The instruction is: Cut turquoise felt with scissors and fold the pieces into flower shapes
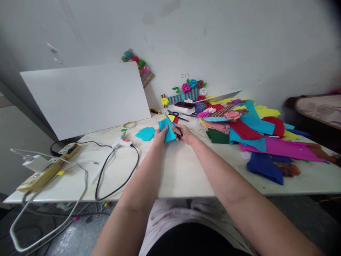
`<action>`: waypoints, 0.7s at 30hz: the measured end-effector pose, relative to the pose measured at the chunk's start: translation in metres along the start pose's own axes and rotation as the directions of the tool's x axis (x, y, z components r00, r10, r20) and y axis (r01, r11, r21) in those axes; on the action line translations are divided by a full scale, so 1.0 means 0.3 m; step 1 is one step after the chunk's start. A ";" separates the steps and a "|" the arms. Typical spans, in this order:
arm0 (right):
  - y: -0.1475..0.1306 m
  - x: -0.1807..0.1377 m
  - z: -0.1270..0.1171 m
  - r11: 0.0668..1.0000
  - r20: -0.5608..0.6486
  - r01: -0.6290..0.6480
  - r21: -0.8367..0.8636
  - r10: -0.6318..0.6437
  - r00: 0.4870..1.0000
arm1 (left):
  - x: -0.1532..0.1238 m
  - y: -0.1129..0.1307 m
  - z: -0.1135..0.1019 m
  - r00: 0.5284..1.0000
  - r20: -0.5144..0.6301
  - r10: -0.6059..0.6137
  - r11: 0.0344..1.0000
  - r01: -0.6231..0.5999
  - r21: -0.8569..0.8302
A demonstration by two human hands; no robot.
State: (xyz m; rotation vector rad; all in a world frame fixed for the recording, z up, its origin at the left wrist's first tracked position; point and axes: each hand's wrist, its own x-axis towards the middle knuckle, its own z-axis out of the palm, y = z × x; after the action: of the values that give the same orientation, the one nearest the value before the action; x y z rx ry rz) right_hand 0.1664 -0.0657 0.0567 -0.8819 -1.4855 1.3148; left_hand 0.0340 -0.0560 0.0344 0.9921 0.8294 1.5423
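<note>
My left hand (159, 137) is closed on a piece of turquoise felt (166, 129), holding it up above the white table (173, 170). My right hand (185, 133) grips black-handled scissors (174, 128), whose blades point up and left into the felt. A second turquoise scrap (145, 133) lies flat on the table just left of my left hand.
A heap of coloured felt sheets (255, 137) covers the table's right side. A glue gun (122, 143) with a black cord, a yellow power strip (48, 167) and a tape roll (129, 124) sit on the left. A white board (85, 97) and felt flower crafts (190, 93) lean at the wall.
</note>
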 end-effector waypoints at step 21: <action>-0.003 0.025 -0.028 0.997 -0.204 0.052 -0.052 -0.062 0.977 | 0.011 0.004 0.000 0.988 -0.154 -0.009 0.998 0.000 -0.061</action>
State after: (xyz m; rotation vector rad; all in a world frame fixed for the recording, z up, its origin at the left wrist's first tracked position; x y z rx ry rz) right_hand 0.1720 -0.0561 0.0590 -0.9675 -1.3735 1.1157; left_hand 0.0331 -0.0530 0.0360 0.8338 0.8859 1.6465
